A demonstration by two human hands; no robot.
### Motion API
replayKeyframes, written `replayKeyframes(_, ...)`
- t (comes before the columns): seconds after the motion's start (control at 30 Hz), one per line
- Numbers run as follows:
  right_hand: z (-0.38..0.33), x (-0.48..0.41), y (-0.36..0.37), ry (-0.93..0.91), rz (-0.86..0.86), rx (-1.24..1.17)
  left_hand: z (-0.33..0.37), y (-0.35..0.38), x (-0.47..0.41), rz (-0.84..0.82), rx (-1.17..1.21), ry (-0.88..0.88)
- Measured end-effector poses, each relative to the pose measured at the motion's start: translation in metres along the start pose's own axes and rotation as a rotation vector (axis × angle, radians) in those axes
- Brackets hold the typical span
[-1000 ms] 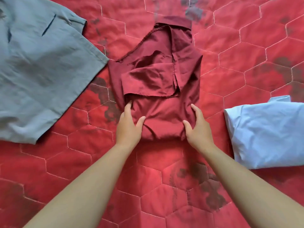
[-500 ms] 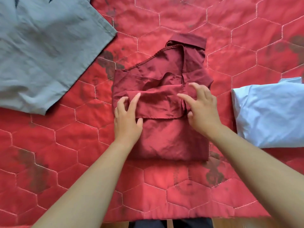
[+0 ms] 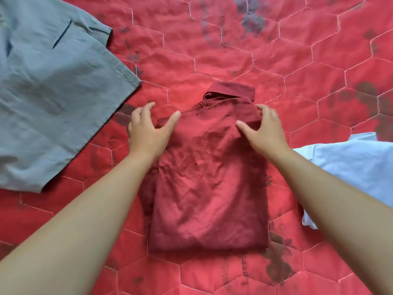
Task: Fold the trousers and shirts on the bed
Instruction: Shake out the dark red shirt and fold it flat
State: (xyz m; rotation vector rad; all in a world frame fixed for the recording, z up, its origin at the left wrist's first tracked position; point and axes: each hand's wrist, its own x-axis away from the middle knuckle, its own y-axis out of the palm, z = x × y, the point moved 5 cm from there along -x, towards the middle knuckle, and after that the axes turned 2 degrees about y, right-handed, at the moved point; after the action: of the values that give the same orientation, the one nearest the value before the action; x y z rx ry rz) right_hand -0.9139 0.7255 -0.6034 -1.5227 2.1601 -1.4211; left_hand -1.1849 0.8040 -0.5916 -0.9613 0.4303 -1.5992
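Shirt (image 3: 209, 177) under left hand (image 3: 146, 135), right hand (image 3: 266, 133)

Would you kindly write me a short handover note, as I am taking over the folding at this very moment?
Left hand: open, resting on the far left corner of the maroon shirt.
Right hand: open, on its far right corner.
Done: maroon shirt folded into a rectangle on the red quilt, collar away; light blue garment at right looks folded.
Left: grey garment, upper left, lies spread out.
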Motion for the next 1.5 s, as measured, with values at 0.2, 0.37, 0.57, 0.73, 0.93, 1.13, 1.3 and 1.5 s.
replayKeyframes(0.2, 0.012, 0.016, -0.001, -0.054, 0.126, 0.012, -0.020, 0.024, 0.018, -0.174, -0.305, 0.154)
replayKeyframes(0.37, 0.004, 0.018, -0.039, -0.086, 0.336, -0.123, 0.018, -0.001, 0.001, 0.089, -0.143, 0.347)
replayKeyframes(0.57, -0.027, 0.033, -0.029, -0.212, 0.275, 0.159, 0.056, 0.010, 0.018, 0.100, -0.475, 0.534)
replayKeyframes(0.73, -0.011, 0.090, 0.042, -0.318, -0.049, 0.320, 0.011, 0.063, 0.090, -0.211, -0.619, 0.728)
replayKeyframes(0.93, 0.021, 0.117, 0.043, -0.301, -0.086, 0.306, -0.029, 0.057, 0.116, -0.290, -0.662, 0.734)
replayKeyframes(1.13, 0.035, 0.207, 0.046, -0.417, -0.342, 0.213, -0.054, 0.024, 0.186, -0.350, -0.544, 0.758)
replayKeyframes(1.3, 0.059, 0.231, 0.072, -0.388, -0.366, 0.313, -0.092, 0.029, 0.204, -0.383, -0.521, 0.521)
replayKeyframes(1.5, 0.050, 0.211, 0.065, -0.407, -0.223, 0.216, -0.089, 0.025, 0.193, -0.375, -0.421, 0.477)
